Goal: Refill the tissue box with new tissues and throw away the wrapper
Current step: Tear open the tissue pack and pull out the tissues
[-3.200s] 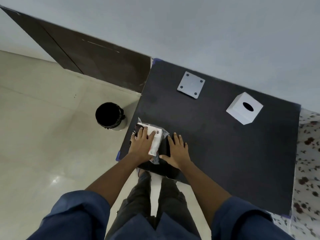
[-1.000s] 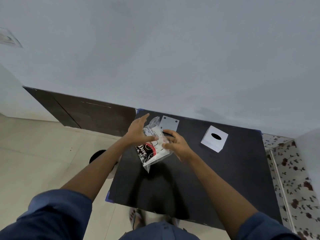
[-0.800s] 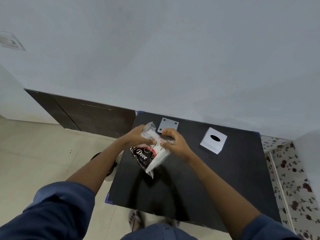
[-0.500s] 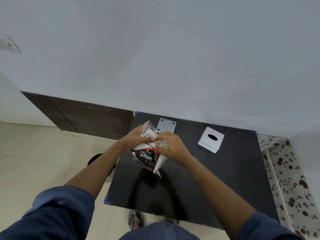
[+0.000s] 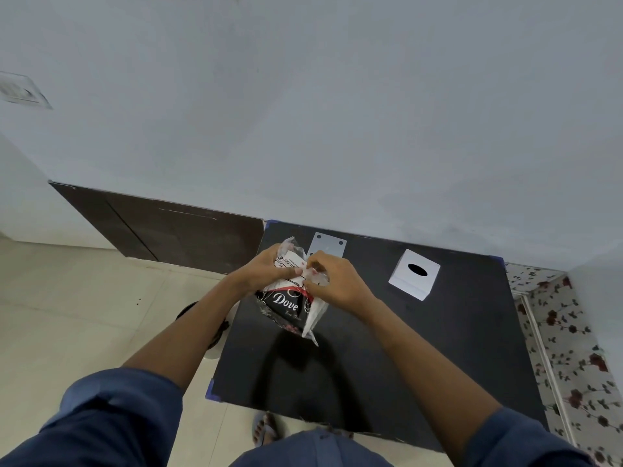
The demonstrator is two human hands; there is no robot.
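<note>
I hold a tissue pack (image 5: 286, 303) in a clear wrapper with a black "Dove" print above the left part of the black table (image 5: 421, 365). My left hand (image 5: 264, 274) grips the pack's upper left side. My right hand (image 5: 337, 283) pinches the wrapper's top edge, thumbs nearly touching. A white cube tissue box (image 5: 414, 278) with a dark oval slot stands at the table's back right. Its flat grey base plate (image 5: 327, 246) lies at the back, partly hidden behind my hands.
A black bin (image 5: 202, 318) stands on the tiled floor left of the table, mostly hidden by my left forearm. The wall runs right behind the table. A floral-patterned surface (image 5: 569, 348) borders the table's right side. My sandalled foot (image 5: 266, 433) shows below the front edge.
I lifted the tissue pack off the table's front left corner and raised it in front of me. My right hand moved from the pack's side onto the wrapper's top edge beside my left.
</note>
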